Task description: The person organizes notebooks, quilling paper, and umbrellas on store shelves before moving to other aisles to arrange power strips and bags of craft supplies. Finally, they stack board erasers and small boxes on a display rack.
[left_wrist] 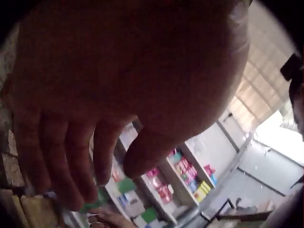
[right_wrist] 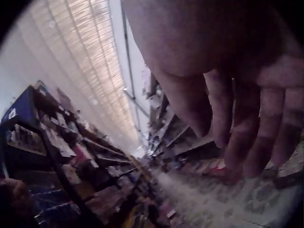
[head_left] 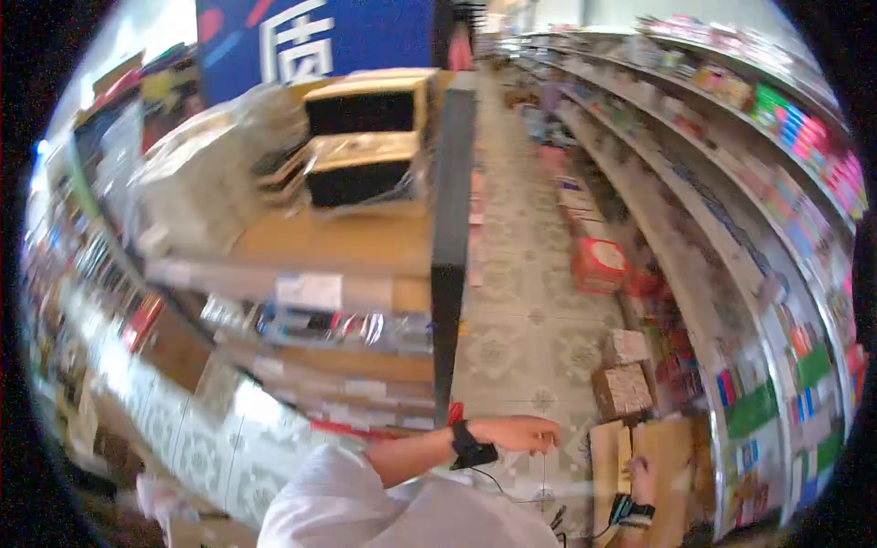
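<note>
In the head view the left hand (head_left: 516, 434) reaches out over the tiled floor, fingers loosely bent, holding nothing. Its relaxed fingers hang down in the left wrist view, where the hand (left_wrist: 114, 95) fills the upper part. The right hand (head_left: 642, 475) is over an open cardboard box (head_left: 671, 457) at the lower right; whether it touches the box cannot be told. In the right wrist view the right hand (right_wrist: 237, 104) hangs with loosely bent fingers and nothing between them.
A shelf unit (head_left: 448, 228) with wrapped wooden pieces (head_left: 365, 146) stands at the left. Long shelves of goods (head_left: 758, 183) line the right side. Between them runs a tiled aisle (head_left: 521, 320), with a red box (head_left: 600, 263) and smaller boxes (head_left: 628, 388) along its right edge.
</note>
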{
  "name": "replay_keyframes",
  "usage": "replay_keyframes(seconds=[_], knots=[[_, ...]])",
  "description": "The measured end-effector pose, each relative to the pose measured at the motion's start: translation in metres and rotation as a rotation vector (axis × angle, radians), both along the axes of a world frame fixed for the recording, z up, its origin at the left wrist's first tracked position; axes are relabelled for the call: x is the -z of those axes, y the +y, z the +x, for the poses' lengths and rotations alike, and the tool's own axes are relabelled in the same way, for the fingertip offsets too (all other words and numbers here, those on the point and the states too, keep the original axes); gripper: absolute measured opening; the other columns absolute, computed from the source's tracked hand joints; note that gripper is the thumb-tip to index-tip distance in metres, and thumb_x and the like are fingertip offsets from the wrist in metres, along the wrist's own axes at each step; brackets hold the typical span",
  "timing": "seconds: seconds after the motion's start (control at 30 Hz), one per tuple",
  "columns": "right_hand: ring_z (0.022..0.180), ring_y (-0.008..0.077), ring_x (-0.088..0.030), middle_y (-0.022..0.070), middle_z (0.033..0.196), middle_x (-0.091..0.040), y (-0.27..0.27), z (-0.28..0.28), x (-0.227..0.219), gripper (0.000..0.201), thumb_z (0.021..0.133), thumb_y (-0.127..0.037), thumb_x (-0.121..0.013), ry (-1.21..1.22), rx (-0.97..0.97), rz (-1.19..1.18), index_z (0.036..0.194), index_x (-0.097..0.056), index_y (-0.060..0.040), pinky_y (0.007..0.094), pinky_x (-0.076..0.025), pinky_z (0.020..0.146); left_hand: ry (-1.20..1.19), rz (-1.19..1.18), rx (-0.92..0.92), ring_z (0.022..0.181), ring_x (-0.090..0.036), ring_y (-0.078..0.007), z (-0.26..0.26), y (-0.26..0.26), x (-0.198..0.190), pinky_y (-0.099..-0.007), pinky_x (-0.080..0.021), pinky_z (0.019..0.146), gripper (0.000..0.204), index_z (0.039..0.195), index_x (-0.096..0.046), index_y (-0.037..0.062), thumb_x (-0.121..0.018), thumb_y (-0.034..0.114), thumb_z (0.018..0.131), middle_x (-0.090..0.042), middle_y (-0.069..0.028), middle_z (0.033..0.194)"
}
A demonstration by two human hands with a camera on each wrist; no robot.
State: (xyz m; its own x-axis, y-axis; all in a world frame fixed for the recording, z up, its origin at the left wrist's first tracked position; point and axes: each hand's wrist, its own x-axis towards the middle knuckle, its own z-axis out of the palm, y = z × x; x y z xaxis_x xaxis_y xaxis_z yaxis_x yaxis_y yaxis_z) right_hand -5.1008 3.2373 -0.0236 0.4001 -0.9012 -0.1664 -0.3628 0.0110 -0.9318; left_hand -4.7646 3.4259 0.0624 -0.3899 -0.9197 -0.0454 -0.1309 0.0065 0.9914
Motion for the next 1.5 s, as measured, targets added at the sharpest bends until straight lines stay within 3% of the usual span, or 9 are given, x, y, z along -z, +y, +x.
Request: replay_keyframes(seconds=[0.1,0.17,0.3,0.43,0.5,0.77,0.87,1.07,1.5], knots=[[0.065,0.0116,-0.054,0.0050,0.078,-0.055,-0.048,0.069,-0.039,0.018,0.084,-0.016,-0.053,-0.164,-0.174,-0.124,0.097,-0.054,-0.0029,0.0263,-0.045,0.054,0.274,0.030,-0.110,0.091,-0.046,-0.0105,0.008,0.073,-0.053,-0.0258,-0.040,0.080,0.032,0.112,-0.048,0.0020,-0.047,0.027,0.092,-0.051,-0.0034,0.098],[0.066,0.0096,-0.052,0.0037,0.078,-0.055,-0.096,0.106,-0.030,0.016,0.083,-0.009,-0.051,-0.067,-0.335,-0.342,0.097,-0.054,-0.0025,0.0256,-0.044,0.055,0.128,-0.055,-0.255,0.097,-0.047,-0.0113,0.009,0.120,-0.093,-0.0254,-0.038,0.084,0.033,0.114,-0.048,0.0014,-0.050,0.025,0.091,-0.053,-0.0046,0.103],[0.071,0.0077,-0.050,0.0009,0.082,-0.055,-0.030,0.192,-0.137,0.019,0.082,-0.007,-0.053,-0.325,-0.463,-0.536,0.101,-0.053,-0.0023,0.0234,-0.044,0.063,0.000,-0.153,-0.779,0.092,-0.053,-0.0149,0.013,0.200,-0.187,-0.0292,-0.044,0.079,0.029,0.109,-0.050,0.0017,-0.053,0.021,0.088,-0.056,-0.0074,0.099],[0.084,0.0121,-0.054,0.0046,0.092,-0.057,0.053,0.231,-0.243,0.021,0.081,-0.006,-0.056,-0.310,-0.630,-0.537,0.101,-0.055,-0.0015,0.0264,-0.044,0.071,-0.518,-0.394,-1.384,0.075,-0.053,-0.0110,0.043,0.227,-0.254,-0.0252,-0.045,0.069,0.023,0.105,-0.052,0.0044,-0.056,0.012,0.083,-0.055,-0.0015,0.083],[0.082,0.0121,-0.055,0.0040,0.089,-0.058,0.076,0.250,-0.265,0.019,0.079,-0.005,-0.057,-0.453,-0.682,-0.738,0.098,-0.056,-0.0018,0.0260,-0.044,0.068,-0.953,-0.478,-1.457,0.083,-0.053,-0.0131,0.070,0.231,-0.273,-0.0257,-0.044,0.070,0.034,0.107,-0.050,0.0038,-0.063,0.016,0.078,-0.055,-0.0058,0.090],[0.079,0.0182,-0.056,0.0083,0.087,-0.057,0.172,0.293,-0.369,0.023,0.074,-0.006,-0.061,-0.492,-0.659,-1.096,0.095,-0.056,-0.0018,0.0269,-0.044,0.069,-1.218,-0.675,-1.350,0.091,-0.051,-0.0336,0.142,0.210,-0.288,-0.0373,-0.044,0.078,0.042,0.108,-0.051,0.0084,-0.067,0.013,0.069,-0.042,-0.0175,0.105],[0.078,0.0202,-0.056,0.0098,0.085,-0.057,0.194,0.320,-0.390,0.025,0.072,-0.010,-0.063,-0.450,-0.731,-1.161,0.094,-0.056,-0.0013,0.0297,-0.045,0.068,-1.466,-0.628,-1.263,0.088,-0.052,-0.0391,0.165,0.206,-0.293,-0.0438,-0.045,0.078,0.027,0.093,-0.059,0.0057,-0.067,0.011,0.068,-0.043,-0.0185,0.101],[0.079,0.0315,-0.055,0.0162,0.081,-0.054,0.230,0.361,-0.426,0.028,0.067,-0.013,-0.064,-0.270,-0.707,-1.284,0.092,-0.056,-0.0013,0.0364,-0.044,0.072,-1.385,-0.808,-1.171,0.085,-0.054,-0.0350,0.203,0.210,-0.321,-0.0415,-0.044,0.075,0.015,0.081,-0.061,0.0034,-0.064,0.013,0.070,-0.048,-0.0160,0.088],[0.090,0.0345,-0.055,0.0165,0.099,-0.052,0.220,0.423,-0.435,0.033,0.066,-0.004,-0.062,-0.090,-0.576,-1.595,0.097,-0.054,-0.0026,0.0409,-0.045,0.077,-1.131,-0.887,-1.255,0.084,-0.057,-0.0295,0.228,0.198,-0.367,-0.0348,-0.044,0.074,0.023,0.086,-0.060,-0.0001,-0.064,0.019,0.073,-0.058,-0.0187,0.086]])
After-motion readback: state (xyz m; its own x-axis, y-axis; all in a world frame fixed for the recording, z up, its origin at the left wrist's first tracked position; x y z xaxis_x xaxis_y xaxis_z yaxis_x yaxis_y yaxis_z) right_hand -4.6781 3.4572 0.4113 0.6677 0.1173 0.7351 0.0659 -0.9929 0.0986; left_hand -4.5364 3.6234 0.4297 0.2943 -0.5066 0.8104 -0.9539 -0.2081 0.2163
